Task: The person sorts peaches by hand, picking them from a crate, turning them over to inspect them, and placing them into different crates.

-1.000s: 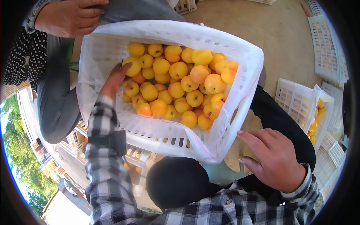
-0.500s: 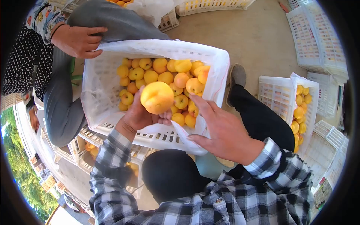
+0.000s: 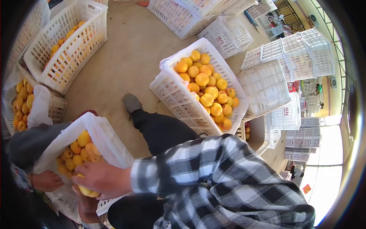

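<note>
A large yellow-orange fruit (image 3: 87, 189) sits between my two hands, above the near side of a white crate lined with white sheeting (image 3: 108, 143). Its underside rests in my left hand (image 3: 87, 206), whose fingers are partly hidden by the fruit and my other hand. Over the top of it curl the fingers of my right hand (image 3: 105, 178). Similar fruits (image 3: 76, 149) lie in the lined crate beyond my hands.
Another person's hand (image 3: 46, 181) is at the crate's left side. A second lined crate full of fruit (image 3: 183, 103) stands to the right of my outstretched leg (image 3: 164, 128). More crates (image 3: 82, 53) stand at the upper left, and stacked crates (image 3: 263, 86) at the right.
The view has swung to the right, so the lined crate and my hands now appear lower left. My right hand, open and apart from the fruit before, has closed over it.
</note>
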`<state>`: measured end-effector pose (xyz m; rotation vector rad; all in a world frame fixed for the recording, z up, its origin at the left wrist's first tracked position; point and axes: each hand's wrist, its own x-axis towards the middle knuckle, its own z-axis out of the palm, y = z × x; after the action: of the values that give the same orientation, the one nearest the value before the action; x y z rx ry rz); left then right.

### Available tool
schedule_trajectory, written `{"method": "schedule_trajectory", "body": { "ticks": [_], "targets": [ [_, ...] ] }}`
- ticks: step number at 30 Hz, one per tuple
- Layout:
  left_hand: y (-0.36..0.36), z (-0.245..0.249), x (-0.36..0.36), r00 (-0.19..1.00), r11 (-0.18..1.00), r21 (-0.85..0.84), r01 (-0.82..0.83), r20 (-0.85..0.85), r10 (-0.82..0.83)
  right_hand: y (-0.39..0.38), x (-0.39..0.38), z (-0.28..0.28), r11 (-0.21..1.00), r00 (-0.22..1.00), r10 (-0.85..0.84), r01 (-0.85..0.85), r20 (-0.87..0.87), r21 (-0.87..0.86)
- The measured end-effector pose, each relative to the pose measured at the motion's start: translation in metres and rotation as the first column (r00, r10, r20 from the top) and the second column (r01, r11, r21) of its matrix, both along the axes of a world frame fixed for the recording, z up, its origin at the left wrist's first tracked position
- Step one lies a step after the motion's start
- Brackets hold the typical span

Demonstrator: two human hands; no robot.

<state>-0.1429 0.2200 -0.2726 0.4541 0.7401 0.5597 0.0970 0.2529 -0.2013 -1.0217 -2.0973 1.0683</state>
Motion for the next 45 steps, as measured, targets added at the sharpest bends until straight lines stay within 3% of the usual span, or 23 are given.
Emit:
{"method": "schedule_trajectory", "body": {
  "ticks": [3, 4, 5, 6, 7, 9, 10, 11, 13, 14, 15, 17, 19, 21, 24, 27, 30, 32, 33, 35, 39, 41, 45],
  "targets": [
    [0.008, 0.047, 0.040, 0.993, 0.994, -0.002, -0.107, 0.053, 0.107, 0.004, -0.002, -0.005, 0.961, 0.986, -0.087, 0.120, -0.140, 0.249],
    [0.011, 0.069, 0.064, 0.921, 0.906, -0.161, -0.390, -0.077, 0.383, 0.006, 0.000, -0.002, 0.957, 0.982, -0.064, 0.111, -0.178, 0.268],
    [0.012, 0.084, 0.080, 0.766, 0.717, -0.269, -0.643, -0.241, 0.597, 0.008, 0.007, 0.006, 0.952, 0.976, -0.044, 0.106, -0.212, 0.288],
    [-0.001, 0.050, 0.043, 0.815, 0.814, -0.026, -0.580, -0.037, 0.579, 0.011, 0.015, 0.013, 0.961, 0.980, -0.007, 0.061, -0.200, 0.268],
    [-0.004, 0.055, 0.058, 0.824, 0.824, -0.016, -0.566, -0.035, 0.565, 0.011, 0.021, 0.016, 0.958, 0.979, -0.021, 0.078, -0.204, 0.276],
    [-0.017, 0.075, 0.085, 0.817, 0.759, 0.415, -0.502, -0.061, 0.573, 0.013, 0.031, 0.026, 0.963, 0.974, -0.037, 0.094, -0.223, 0.253],
    [-0.015, 0.093, 0.105, 0.776, 0.762, 0.188, -0.620, 0.003, 0.631, 0.013, 0.039, 0.033, 0.950, 0.953, -0.066, 0.150, -0.295, 0.274],
    [-0.011, 0.101, 0.122, 0.870, 0.867, 0.169, -0.469, 0.260, 0.420, 0.012, 0.053, 0.043, 0.949, 0.948, -0.089, 0.174, -0.306, 0.264],
    [-0.014, 0.109, 0.161, 0.793, 0.820, -0.143, -0.555, 0.206, 0.573, 0.010, 0.088, 0.050, 0.947, 0.916, -0.153, 0.243, -0.372, 0.209],
    [-0.019, 0.123, 0.194, 0.822, 0.843, -0.073, -0.533, 0.190, 0.537, 0.004, 0.120, 0.055, 0.929, 0.874, -0.226, 0.326, -0.430, 0.177],
    [-0.024, 0.120, 0.211, 0.810, 0.863, -0.221, -0.454, 0.301, 0.504, -0.007, 0.157, 0.059, 0.903, 0.823, -0.296, 0.406, -0.485, 0.137],
    [-0.035, 0.126, 0.250, 0.819, 0.836, -0.335, -0.436, 0.237, 0.522, -0.039, 0.228, 0.057, 0.850, 0.799, -0.517, 0.523, -0.307, -0.071],
    [-0.045, 0.138, 0.300, 0.843, 0.871, -0.411, -0.267, 0.338, 0.418, -0.083, 0.292, 0.038, 0.749, 0.745, -0.661, 0.646, -0.093, -0.149],
    [-0.052, 0.138, 0.342, 0.895, 0.898, -0.377, -0.225, 0.285, 0.344, -0.137, 0.340, -0.010, 0.616, 0.631, -0.776, 0.754, -0.012, -0.228],
    [-0.057, 0.130, 0.396, 0.949, 0.927, -0.354, -0.121, 0.233, 0.213, -0.220, 0.386, -0.027, 0.496, 0.572, -0.804, 0.796, 0.161, -0.348],
    [-0.071, 0.114, 0.441, 0.981, 0.939, -0.340, -0.051, 0.158, 0.111, -0.274, 0.437, -0.059, 0.280, 0.323, -0.865, 0.946, 0.383, -0.164],
    [-0.092, 0.086, 0.464, 0.997, 0.932, -0.363, 0.015, 0.078, 0.015, -0.286, 0.497, -0.078, 0.061, 0.080, -0.911, 0.996, 0.404, -0.061],
    [-0.103, 0.073, 0.465, 0.999, 0.925, -0.379, 0.031, 0.045, -0.015, -0.275, 0.534, -0.087, 0.065, -0.033, -0.855, 0.983, 0.518, 0.170],
    [-0.107, 0.067, 0.463, 0.998, 0.932, -0.357, 0.061, -0.002, -0.066, -0.266, 0.548, -0.093, 0.069, -0.027, -0.855, 0.984, 0.518, 0.165],
    [-0.110, 0.064, 0.462, 0.993, 0.938, -0.339, 0.076, -0.058, -0.101, -0.245, 0.567, -0.105, 0.042, -0.207, -0.792, 0.920, 0.574, 0.391],
    [-0.107, 0.064, 0.462, 0.989, 0.961, -0.262, 0.085, -0.092, -0.112, -0.210, 0.571, -0.128, -0.026, -0.282, -0.716, 0.925, 0.638, 0.379],
    [-0.106, 0.062, 0.463, 0.989, 0.963, -0.257, 0.078, -0.104, -0.108, -0.204, 0.569, -0.140, -0.139, -0.399, -0.692, 0.892, 0.602, 0.431],
    [-0.106, 0.060, 0.462, 0.992, 0.960, -0.268, 0.074, -0.082, -0.099, -0.200, 0.572, -0.148, -0.250, -0.436, -0.684, 0.894, 0.585, 0.373]
  ]
}}
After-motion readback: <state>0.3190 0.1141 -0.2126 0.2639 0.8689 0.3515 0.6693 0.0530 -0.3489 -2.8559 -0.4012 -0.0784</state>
